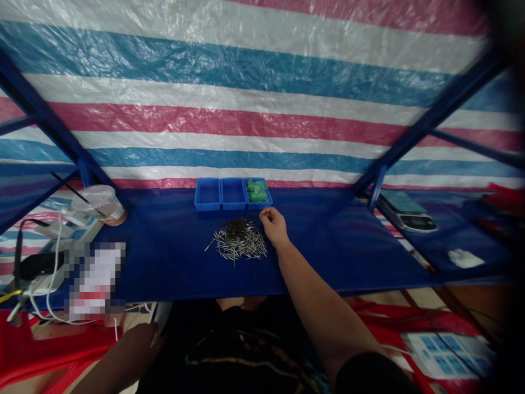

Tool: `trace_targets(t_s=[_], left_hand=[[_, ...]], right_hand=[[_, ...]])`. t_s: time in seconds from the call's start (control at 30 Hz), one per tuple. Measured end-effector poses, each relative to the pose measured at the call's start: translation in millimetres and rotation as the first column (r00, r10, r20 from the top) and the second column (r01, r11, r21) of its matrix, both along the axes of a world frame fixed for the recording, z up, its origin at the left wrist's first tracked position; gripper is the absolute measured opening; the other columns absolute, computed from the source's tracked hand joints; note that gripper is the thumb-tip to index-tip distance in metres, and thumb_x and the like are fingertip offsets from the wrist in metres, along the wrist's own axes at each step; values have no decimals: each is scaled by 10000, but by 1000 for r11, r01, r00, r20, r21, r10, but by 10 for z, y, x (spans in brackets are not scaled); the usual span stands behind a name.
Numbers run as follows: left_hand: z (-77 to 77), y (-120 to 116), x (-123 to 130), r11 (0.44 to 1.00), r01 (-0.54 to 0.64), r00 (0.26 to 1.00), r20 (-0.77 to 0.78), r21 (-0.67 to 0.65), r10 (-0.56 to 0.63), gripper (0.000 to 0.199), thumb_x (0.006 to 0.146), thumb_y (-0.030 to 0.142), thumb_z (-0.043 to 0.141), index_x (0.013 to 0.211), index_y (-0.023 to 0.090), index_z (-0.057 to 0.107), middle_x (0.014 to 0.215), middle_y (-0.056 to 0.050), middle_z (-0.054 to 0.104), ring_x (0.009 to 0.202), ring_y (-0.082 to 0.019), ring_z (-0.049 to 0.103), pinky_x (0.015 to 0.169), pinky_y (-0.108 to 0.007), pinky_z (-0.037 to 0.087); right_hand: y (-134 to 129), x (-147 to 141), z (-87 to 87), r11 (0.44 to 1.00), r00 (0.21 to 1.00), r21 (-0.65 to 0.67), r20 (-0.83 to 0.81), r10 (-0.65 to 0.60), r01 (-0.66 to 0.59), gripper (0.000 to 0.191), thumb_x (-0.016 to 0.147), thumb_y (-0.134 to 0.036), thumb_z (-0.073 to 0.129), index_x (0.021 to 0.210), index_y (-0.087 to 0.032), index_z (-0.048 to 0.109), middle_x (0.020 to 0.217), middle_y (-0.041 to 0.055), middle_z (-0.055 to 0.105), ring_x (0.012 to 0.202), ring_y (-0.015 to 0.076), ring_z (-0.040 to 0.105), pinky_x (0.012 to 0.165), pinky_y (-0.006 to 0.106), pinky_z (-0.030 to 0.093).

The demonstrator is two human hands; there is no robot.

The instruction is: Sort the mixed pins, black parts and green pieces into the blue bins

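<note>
My right hand (274, 225) is over the blue table (320, 235), just in front of the small blue bin (260, 206) at the right of a row. Its thumb and fingers are pinched together; what lies between them, if anything, is too small to make out. Beside it on the left is a loose pile of thin metal pins (241, 243), silvery with a darker clump at the back. Green plastic packing (257, 191) fills that bin. My left hand (143, 336) is low beside my lap, dim, against a flat pale object (161, 317); its fingers are mostly hidden.
The left bin (208, 206) and middle bin (234, 206) hold nothing visible. At left are a clear plastic tub (110, 205), a power strip (82, 235), cables and a blurred-out paper (98, 279). A digital scale (414, 216) and crumpled tissue (465, 258) lie at right. Blue frame bars slope on both sides.
</note>
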State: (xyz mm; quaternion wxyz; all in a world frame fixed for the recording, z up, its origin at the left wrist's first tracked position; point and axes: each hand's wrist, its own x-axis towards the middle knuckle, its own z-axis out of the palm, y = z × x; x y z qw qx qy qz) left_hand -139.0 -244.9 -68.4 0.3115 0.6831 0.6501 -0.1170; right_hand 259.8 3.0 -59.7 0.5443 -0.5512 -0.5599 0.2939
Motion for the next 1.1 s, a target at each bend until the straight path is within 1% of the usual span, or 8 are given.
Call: trace_targets(t_s=[0.23, 0.47, 0.7, 0.8, 0.93, 0.97, 1.0, 1.1], left_hand=[[1004, 281, 587, 980, 182, 954, 227, 77, -195, 357, 999, 486, 353, 855, 219, 540, 849, -25, 660, 795, -194, 603, 694, -309, 384], [843, 443, 668, 932, 229, 931, 216, 281, -294, 308, 1007, 403, 404, 804, 207, 527, 759, -8, 611, 712, -173, 580, 647, -298, 359], [554, 609, 519, 736, 218, 916, 126, 641, -381, 232, 998, 329, 465, 843, 205, 585, 851, -32, 622, 856, -203, 572, 822, -369, 421], [518, 629, 433, 719, 222, 922, 98, 659, -375, 149, 965, 339, 534, 935, 214, 609, 989, -55, 634, 967, -228, 574, 861, -387, 430], [513, 662, 298, 691, 264, 911, 63, 673, -408, 228, 892, 376, 640, 1069, 236, 607, 1157, -75, 613, 1115, -266, 551, 951, -430, 422], [507, 677, 266, 687, 279, 906, 54, 671, -421, 256, 875, 375, 659, 1086, 241, 605, 1175, -76, 608, 1129, -271, 548, 961, -435, 420], [498, 695, 237, 682, 293, 900, 46, 670, -432, 277, 860, 370, 673, 1097, 246, 603, 1186, -76, 605, 1136, -274, 547, 968, -440, 419], [462, 740, 185, 649, 308, 890, 29, 696, -454, 329, 822, 374, 703, 1109, 252, 599, 1191, -81, 603, 1149, -287, 547, 981, -462, 415]], right_hand=[[-5, 3, 5, 1000, 1000, -16, -13, 3, -3, 177, 755, -365, 618, 797, -193, 608, 621, -53, 472, 575, 123, 418, 599, 252, 367], [-22, -26, 59, 1000, 997, -26, -81, -9, 7, 188, 737, -376, 619, 782, -195, 595, 611, -58, 456, 568, 122, 406, 595, 252, 358], [-387, -53, 504, 993, 978, -51, -183, 96, -107, 226, 758, -400, 667, 814, -198, 583, 627, -61, 450, 550, 105, 394, 546, 233, 343], [-989, -31, 765, 763, 733, -149, -438, 520, -629, 223, 835, -392, 683, 886, -198, 585, 652, -66, 468, 531, 78, 377, 518, 207, 328], [-1760, -2, 743, -73, 156, -368, -555, 817, -927, 262, 792, -387, 725, 889, -154, 657, 726, -4, 612, 585, 90, 520, 548, 204, 408], [-1882, 3, 658, -181, 107, -470, -522, 846, -864, 249, 793, -384, 714, 883, -156, 670, 727, -5, 621, 585, 96, 537, 548, 205, 418], [-1970, 8, 553, -159, 132, -596, -414, 901, -787, 232, 802, -383, 699, 862, -160, 684, 709, -9, 620, 568, 100, 539, 528, 202, 406], [-2073, 25, 215, 178, 320, -866, 22, 947, -468, 331, 936, -389, 518, 844, -156, 735, 735, 51, 687, 648, 171, 641, 591, 260, 459]])
